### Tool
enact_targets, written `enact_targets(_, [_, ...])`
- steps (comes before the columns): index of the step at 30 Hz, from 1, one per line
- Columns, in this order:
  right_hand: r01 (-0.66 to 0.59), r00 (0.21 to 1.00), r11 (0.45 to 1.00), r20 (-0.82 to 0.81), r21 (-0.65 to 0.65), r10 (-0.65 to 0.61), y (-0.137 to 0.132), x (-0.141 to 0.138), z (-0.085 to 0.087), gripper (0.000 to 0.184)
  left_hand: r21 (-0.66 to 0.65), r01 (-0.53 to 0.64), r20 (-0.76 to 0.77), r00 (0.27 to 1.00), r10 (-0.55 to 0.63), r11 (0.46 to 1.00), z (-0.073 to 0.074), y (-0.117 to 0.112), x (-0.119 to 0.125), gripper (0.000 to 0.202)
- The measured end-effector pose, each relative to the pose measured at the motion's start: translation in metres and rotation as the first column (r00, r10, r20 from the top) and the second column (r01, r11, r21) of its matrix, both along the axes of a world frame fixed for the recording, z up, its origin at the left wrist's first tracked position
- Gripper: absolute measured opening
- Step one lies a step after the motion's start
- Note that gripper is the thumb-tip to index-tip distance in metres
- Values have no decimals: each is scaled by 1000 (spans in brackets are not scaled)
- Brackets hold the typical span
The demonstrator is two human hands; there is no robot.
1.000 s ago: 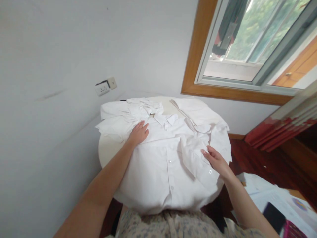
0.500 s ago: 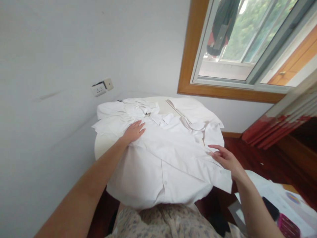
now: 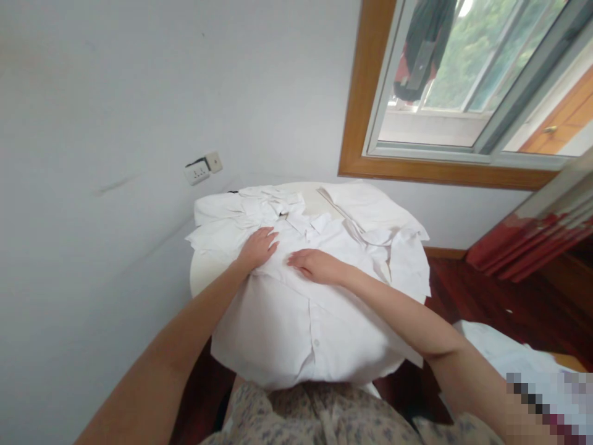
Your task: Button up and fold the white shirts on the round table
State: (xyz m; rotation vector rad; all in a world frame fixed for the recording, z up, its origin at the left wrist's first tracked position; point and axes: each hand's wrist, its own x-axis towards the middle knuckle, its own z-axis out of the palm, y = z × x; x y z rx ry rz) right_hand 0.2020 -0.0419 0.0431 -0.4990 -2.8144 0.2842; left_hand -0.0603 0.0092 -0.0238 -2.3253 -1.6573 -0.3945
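A white button-up shirt lies spread over a small round white table, its front hanging over the near edge. My left hand lies flat and open on the shirt's left shoulder area. My right hand rests palm down, fingers stretched out, on the folded sleeve across the shirt's middle, close beside the left hand. The collar points away from me.
More white garments are heaped at the table's far side. A white wall with a socket stands left and behind. A wood-framed window is at the upper right. Red curtain and dark wooden floor lie to the right.
My right hand left the shirt's right edge and slid left across the folded sleeve to the middle. My left hand stayed put on the shoulder.
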Motion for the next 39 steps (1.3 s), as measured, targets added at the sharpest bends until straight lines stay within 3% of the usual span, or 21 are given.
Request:
enact_targets(3, [33, 998, 999, 56, 13, -34, 12, -46, -32, 38, 5, 34, 26, 999, -34, 999, 4, -6, -4, 38])
enact_targets(7, [28, 998, 998, 46, 48, -30, 3, -51, -59, 46, -75, 100, 5, 995, -100, 992, 6, -5, -16, 42])
enact_targets(10, [-7, 998, 1000, 70, 21, 5, -5, -43, -58, 55, -154, 101, -41, 993, -108, 983, 8, 1, -14, 44])
enact_targets(13, [-39, 996, 999, 79, -8, 40, -7, -41, -51, 57, -183, -49, -53, 998, 40, 982, 9, 3, 5, 44])
enact_targets(16, [-71, 996, 997, 44, -26, 72, -5, -41, -46, 54, -125, -238, -19, 971, 238, 963, 1, 0, 32, 39])
enact_targets(19, [-87, 996, 994, -26, -70, 86, -2, -38, -47, 47, -23, -301, 55, 952, 302, 953, -11, -6, 46, 49])
enact_targets(21, [-38, 997, 995, -67, -89, 32, -1, -33, -51, 44, 11, -252, 72, 965, 250, 968, -16, -11, 45, 49])
enact_targets(24, [163, 984, 986, -59, -41, -165, -2, -20, -60, 48, 34, -183, 54, 982, 181, 983, -17, -16, 37, 47])
enact_targets(29, [487, 873, 870, 8, 77, -489, -9, 10, -72, 60, 50, -221, 57, 974, 218, 974, -17, -18, 35, 51])
enact_targets(35, [566, 821, 816, 9, 122, -571, -21, 40, -74, 59, 53, -228, 73, 972, 224, 972, -19, -20, 39, 51])
enact_targets(39, [566, 820, 813, 4, 133, -572, -26, 48, -73, 57, 95, -247, 96, 967, 238, 964, -3, -24, 32, 45])
